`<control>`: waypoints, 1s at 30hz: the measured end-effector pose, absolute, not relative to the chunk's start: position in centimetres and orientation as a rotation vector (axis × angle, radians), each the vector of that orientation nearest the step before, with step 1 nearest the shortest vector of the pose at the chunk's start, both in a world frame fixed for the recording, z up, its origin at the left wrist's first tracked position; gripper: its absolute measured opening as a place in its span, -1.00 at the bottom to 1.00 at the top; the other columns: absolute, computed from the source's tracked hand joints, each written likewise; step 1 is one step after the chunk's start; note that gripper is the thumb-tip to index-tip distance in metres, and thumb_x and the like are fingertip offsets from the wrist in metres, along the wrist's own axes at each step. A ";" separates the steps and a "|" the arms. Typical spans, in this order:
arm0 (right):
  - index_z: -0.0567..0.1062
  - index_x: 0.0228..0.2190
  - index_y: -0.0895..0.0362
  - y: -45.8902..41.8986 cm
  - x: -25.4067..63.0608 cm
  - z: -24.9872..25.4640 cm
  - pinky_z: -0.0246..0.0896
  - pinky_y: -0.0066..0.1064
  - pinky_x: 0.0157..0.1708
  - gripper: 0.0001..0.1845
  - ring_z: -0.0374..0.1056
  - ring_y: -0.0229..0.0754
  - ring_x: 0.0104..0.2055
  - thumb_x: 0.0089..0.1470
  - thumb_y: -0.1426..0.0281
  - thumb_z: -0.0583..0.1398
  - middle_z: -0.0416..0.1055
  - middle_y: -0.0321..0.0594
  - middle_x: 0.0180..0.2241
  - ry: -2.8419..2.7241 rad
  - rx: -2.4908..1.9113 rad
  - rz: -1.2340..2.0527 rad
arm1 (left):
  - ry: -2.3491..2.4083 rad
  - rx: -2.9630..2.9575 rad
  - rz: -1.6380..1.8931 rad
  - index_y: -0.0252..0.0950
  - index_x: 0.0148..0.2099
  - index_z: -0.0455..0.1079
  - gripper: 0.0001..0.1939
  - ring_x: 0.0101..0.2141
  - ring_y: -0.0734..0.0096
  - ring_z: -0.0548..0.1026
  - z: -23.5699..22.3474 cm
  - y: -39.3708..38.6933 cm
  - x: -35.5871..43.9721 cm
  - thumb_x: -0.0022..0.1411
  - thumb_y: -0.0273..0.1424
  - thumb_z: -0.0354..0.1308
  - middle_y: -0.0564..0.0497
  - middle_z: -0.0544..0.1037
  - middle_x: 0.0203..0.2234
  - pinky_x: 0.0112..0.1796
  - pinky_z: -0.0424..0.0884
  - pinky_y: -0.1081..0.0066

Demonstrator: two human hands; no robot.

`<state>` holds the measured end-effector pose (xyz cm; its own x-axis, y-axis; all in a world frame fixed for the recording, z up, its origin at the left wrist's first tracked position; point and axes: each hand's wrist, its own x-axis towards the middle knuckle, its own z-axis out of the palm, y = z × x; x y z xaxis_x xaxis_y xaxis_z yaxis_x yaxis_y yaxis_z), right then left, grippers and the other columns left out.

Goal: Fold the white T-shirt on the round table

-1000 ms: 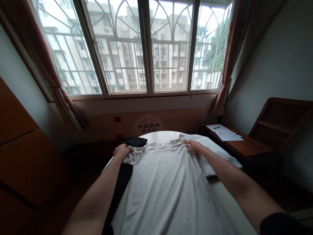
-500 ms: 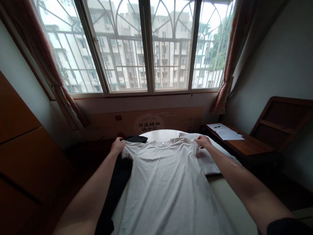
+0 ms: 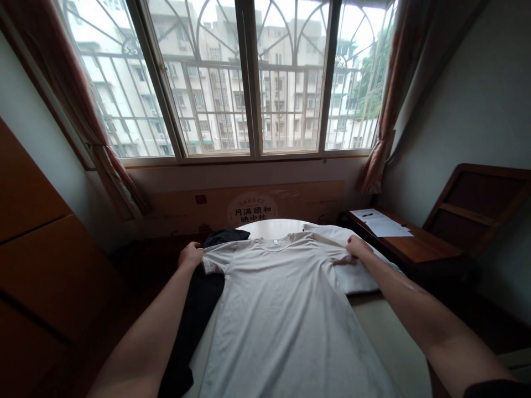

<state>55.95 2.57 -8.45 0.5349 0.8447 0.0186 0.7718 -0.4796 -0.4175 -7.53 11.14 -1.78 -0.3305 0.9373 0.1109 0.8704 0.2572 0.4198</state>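
From here I see left grip [image 3: 191, 255] pinching one sleeve [image 3: 217, 257] of the pale T-shirt [image 3: 282, 309], right grip [image 3: 360, 247] the other; shirt spread on worktop [image 3: 394, 329], overlapping black cloth [image 3: 203, 309] and white cloth [image 3: 357, 277].

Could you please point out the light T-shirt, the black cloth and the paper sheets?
Light T-shirt [image 3: 282, 312]: head view, middle of its body.
Black cloth [image 3: 199, 309]: head view, its stretch beside the T-shirt.
Paper sheets [image 3: 386, 227]: head view, face of the nearer sheet.
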 end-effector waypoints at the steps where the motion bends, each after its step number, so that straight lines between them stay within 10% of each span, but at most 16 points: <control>1: 0.54 -0.10 0.21 2.5 55.8 -8.4 0.38 -0.18 -0.16 -0.65 0.50 0.11 -0.09 0.02 0.50 0.23 0.55 0.13 -0.17 -1.363 -2.407 0.235 | 2.371 1.724 0.600 -0.27 0.09 0.46 -0.59 -0.03 0.05 0.57 -1.7 11.0 -7.6 0.17 -0.40 0.17 -0.21 0.61 -0.01 -0.10 0.50 0.30; 7: 0.43 0.14 0.23 1.9 53.6 -7.3 0.20 0.03 0.13 -0.49 0.29 0.25 0.20 0.15 0.54 0.12 0.33 0.28 0.16 -1.609 -2.262 -0.054 | 2.412 1.991 0.596 -0.34 0.19 0.41 -0.53 0.12 -0.21 0.41 -1.1 9.5 -6.2 0.24 -0.45 0.04 -0.35 0.44 0.14 0.02 0.40 0.02; 11: 0.32 0.25 0.22 2.7 50.7 -7.1 0.00 -0.16 0.32 -0.43 0.11 0.07 0.35 0.21 0.46 0.11 0.23 0.09 0.29 -1.871 -2.001 -0.108 | 2.149 2.387 0.578 -0.29 0.17 0.43 -0.56 0.22 0.02 0.30 -1.7 8.8 -2.7 0.30 -0.48 -0.02 -0.20 0.43 0.19 0.22 0.20 0.20; 15: 0.20 0.32 0.21 4.5 47.1 -8.0 -0.05 -0.15 0.35 -0.37 0.02 0.03 0.40 0.29 0.31 0.07 0.16 0.03 0.35 -2.000 -1.891 -0.050 | 1.873 2.614 0.402 -0.27 0.19 0.44 -0.58 0.23 0.17 0.33 -4.1 8.9 1.9 0.33 -0.40 0.03 -0.13 0.45 0.20 0.24 0.16 0.33; 23: 0.11 0.37 0.14 5.6 45.3 -10.3 -0.15 0.21 0.31 -0.35 -0.09 0.23 0.43 0.34 0.22 0.00 0.02 0.04 0.40 -2.027 -2.031 0.091 | 1.839 2.662 0.187 -0.28 0.34 0.27 -0.44 0.35 -0.08 0.13 -8.0 10.5 5.6 0.35 -0.28 0.07 -0.24 0.28 0.33 0.30 0.00 -0.04; 30: 0.10 0.36 0.27 7.4 43.1 -9.2 -0.32 -0.01 0.39 -0.31 -0.19 0.11 0.47 0.29 0.30 0.05 -0.05 0.09 0.42 -2.170 -1.888 0.019 | 1.704 2.736 0.161 -0.41 0.36 0.24 -0.44 0.36 0.04 0.13 -8.7 13.1 8.5 0.38 -0.32 0.01 -0.31 0.24 0.34 0.31 0.01 0.17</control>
<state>43.06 7.41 -9.18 -0.1184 0.9748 0.1892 0.9712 0.1533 -0.1822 8.55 13.08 -8.66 0.4388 0.8892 0.1296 0.8977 -0.4401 -0.0200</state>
